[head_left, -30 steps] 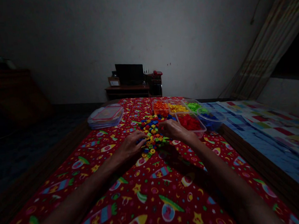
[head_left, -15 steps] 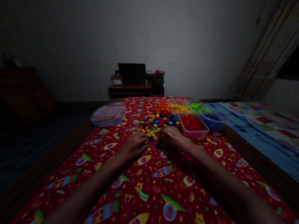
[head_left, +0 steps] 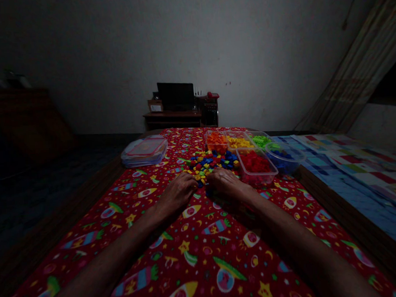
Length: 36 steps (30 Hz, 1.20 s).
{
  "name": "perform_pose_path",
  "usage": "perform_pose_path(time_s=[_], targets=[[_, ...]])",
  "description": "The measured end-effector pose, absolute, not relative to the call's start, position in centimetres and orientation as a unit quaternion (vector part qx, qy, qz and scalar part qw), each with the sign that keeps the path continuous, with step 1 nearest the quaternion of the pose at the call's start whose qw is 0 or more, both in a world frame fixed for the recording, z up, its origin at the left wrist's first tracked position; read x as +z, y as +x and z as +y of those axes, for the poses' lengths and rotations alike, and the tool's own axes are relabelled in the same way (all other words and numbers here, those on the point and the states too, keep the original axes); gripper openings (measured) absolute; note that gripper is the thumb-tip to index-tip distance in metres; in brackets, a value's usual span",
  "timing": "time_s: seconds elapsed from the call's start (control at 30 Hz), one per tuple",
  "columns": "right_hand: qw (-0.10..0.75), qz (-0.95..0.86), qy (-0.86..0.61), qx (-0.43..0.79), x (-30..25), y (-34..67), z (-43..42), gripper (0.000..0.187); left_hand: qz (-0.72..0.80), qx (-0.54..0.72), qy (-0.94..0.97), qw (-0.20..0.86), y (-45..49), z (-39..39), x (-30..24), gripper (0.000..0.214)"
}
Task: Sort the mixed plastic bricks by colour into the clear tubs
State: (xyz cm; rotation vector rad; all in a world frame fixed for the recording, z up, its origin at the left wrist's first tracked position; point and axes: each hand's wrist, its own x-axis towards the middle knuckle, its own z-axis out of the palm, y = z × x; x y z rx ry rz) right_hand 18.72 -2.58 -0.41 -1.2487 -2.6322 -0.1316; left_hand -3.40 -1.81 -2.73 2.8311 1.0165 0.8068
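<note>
Red bedsheet [head_left: 196, 225], bricks [head_left: 210, 162] touching both hands [head_left: 177, 194] [head_left: 226, 183]

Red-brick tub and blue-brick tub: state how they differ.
The red-brick tub holds red plastic bricks; the blue-brick tub holds blue ones. The red-brick tub stands nearer the loose brick pile, with the blue-brick tub further right. The red-brick tub looks squarer than the rounder blue-brick tub. Both are clear plastic and sit on the red rocket-print cloth.
</note>
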Motion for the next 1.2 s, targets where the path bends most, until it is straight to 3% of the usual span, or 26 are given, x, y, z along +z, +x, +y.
perform_pose_path(time_s=[0.2, 0.47, 0.63, 0.87, 1.03, 1.2], targets=[[0.173, -0.875, -0.453, -0.005, 1.3, 18.9, -3.0, 0.019, 0.354, 0.294, 0.887, 0.04, -3.7, -1.5, -2.6, 0.022], [0.152, -0.882, -0.441, 0.065, 1.3, 19.3, -2.2, 0.011, 0.424, 0.339, 0.838, 0.049, -4.7, 1.3, -2.6, 0.023], [0.189, -0.885, -0.422, 0.042, 1.5, 17.6, -3.6, 0.011, 0.45, 0.286, 0.844, 0.061, -3.6, 3.9, -1.8, 0.024], [0.099, -0.922, -0.373, -0.023, -1.4, 13.7, -6.4, 0.01, 0.447, 0.21, 0.864, 0.098, -3.0, 5.2, -2.3, 0.02], [0.146, -0.933, -0.329, -0.007, -1.7, 14.2, -6.6, 0.012, 0.449, 0.215, 0.864, 0.08, -3.1, 4.4, -1.8, 0.015], [0.26, -0.863, -0.427, 0.069, 0.4, 16.6, -4.1, 0.012, 0.493, 0.304, 0.799, 0.162, -2.9, 3.9, -0.4, 0.019]])
